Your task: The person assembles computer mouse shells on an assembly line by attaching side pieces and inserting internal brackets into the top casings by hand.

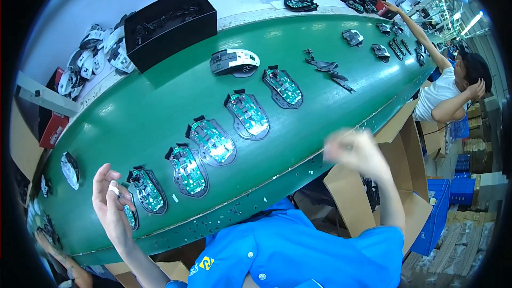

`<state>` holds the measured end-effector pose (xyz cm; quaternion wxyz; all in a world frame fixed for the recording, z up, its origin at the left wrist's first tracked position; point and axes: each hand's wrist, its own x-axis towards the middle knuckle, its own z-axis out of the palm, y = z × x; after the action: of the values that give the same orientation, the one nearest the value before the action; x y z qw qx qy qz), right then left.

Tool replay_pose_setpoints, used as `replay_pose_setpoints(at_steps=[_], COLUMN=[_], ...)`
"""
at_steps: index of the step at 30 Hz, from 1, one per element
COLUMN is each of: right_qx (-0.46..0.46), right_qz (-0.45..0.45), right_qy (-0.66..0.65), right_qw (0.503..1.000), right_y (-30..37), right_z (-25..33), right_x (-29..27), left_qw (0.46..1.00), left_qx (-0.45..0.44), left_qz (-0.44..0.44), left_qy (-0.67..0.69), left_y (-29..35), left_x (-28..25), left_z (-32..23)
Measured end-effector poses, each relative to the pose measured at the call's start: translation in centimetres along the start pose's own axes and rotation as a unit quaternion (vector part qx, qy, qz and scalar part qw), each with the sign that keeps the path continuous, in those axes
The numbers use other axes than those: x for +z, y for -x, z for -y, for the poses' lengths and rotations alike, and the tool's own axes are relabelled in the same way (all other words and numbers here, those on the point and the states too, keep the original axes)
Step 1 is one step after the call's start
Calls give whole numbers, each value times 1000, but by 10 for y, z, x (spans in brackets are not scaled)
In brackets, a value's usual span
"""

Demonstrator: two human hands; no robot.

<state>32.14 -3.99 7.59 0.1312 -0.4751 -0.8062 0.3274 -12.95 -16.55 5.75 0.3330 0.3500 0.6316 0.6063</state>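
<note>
My left hand hovers at the near left of the green belt, fingers loosely bent and apart. A small white patch shows at its thumb tip; whether it is a wrap or a loose piece is unclear. Partly behind this hand lies a mouse base with a green circuit board. Beside it sits another open mouse base, first of several in a slanting row reaching a farther mouse base. My right hand, smeared by motion, is over the belt's near edge; its fingers cannot be made out.
A white-and-grey mouse and dark plastic parts lie farther back. A black box of small parts stands behind the belt. An open cardboard box is at my right. A co-worker reaches in at far right; another person's hand shows lower left.
</note>
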Motion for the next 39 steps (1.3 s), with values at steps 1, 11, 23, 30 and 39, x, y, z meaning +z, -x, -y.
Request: replay_pose_setpoints(at_steps=[1, 11, 23, 30, 39], right_qx=[-9, -47, 46, -30, -443], right_qz=[-144, -290, -322, -315, 119], right_qy=[114, 329, 294, 183, 136], right_qw=[983, 897, 899, 931, 878], right_y=[-23, -125, -232, -248, -259], right_z=[-9, -139, -114, -101, 153], right_x=[-10, -11, -29, -3, 174], left_qw=[1000, 998, 996, 980, 883], left_qx=[7, -14, -66, -74, 40], left_qz=[21, -59, 3, -42, -61], left_qy=[3, -28, -62, -182, -464], left_y=[-1, 8, -57, -93, -244], left_x=[3, -33, 10, -65, -5], left_z=[-2, 9, -10, 3, 54])
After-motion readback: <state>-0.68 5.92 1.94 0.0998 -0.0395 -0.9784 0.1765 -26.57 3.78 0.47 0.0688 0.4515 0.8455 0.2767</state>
